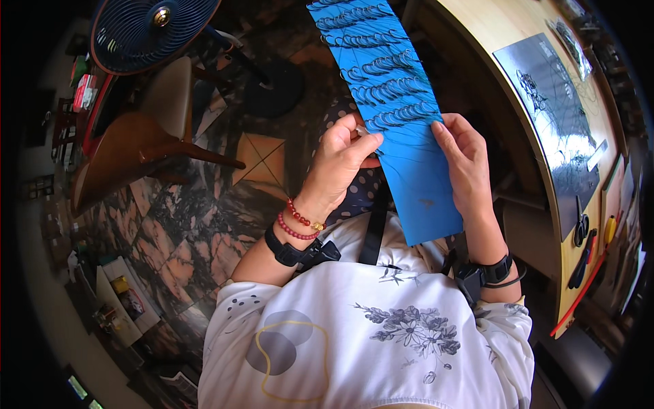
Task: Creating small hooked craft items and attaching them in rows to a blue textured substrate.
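Note:
A long blue board (426, 177) is held up in front of me, tilted, its far end passing out of the top of the view. Across its upper part run several rows of dark, thin curved hooks (395, 88), with fine dark lines trailing onto the bare lower part. My left hand (344, 153) is closed at the left edge, thumb against the board by the lowest row; something small and whitish shows at its fingertips. My right hand (466, 153) grips the right edge, thumb on the front face and fingers behind.
To the right, a wooden table (477, 24) bears a shiny dark mat (552, 116) with a tangle of black strands (531, 88), scissors (580, 221) and a yellow-handled tool (610, 228). A standing fan (153, 31) and a brown chair (136, 143) are at left.

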The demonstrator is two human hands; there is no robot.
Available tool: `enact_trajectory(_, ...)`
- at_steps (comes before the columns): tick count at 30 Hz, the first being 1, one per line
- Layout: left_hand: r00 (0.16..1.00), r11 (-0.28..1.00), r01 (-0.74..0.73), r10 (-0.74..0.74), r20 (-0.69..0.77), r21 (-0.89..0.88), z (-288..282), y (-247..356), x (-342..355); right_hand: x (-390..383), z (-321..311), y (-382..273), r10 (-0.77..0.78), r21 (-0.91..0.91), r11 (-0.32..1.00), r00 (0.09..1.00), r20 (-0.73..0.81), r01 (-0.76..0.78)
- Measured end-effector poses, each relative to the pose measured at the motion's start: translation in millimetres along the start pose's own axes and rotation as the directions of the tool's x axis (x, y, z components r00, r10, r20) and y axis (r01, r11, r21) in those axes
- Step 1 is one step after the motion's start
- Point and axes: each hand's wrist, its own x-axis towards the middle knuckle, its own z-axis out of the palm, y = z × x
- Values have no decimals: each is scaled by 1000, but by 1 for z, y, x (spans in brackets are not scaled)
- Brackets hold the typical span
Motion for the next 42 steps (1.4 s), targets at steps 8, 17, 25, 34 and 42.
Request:
enact_trajectory(8, 996, 992, -89, 88, 13, 93, 2, -8, 6, 2, -1, 4, -32, -40, 999, 999, -9, 32)
enact_trajectory(17, 980, 937, -197, 200, 19, 288, 4, -7, 9, 3, -3, 9, -80, -127, 989, 996, -48, 74)
enact_trajectory(25, 975, 920, -217, 223, 20, 326, 4, -12, 12, 4, -5, 13, -74, -162, 985, 995, -65, 62)
enact_trajectory(34, 981, 985, -26, -9, 194, 173, -6, 11, 11, 4, -13, 14, 84, 62, 995, 996, -29, -82)
enact_trajectory(42, 994, 1000, -24, 24, 103, -6, -21, 0, 23, 1, -11, 16, 130, 137, 981, 991, 40, -135)
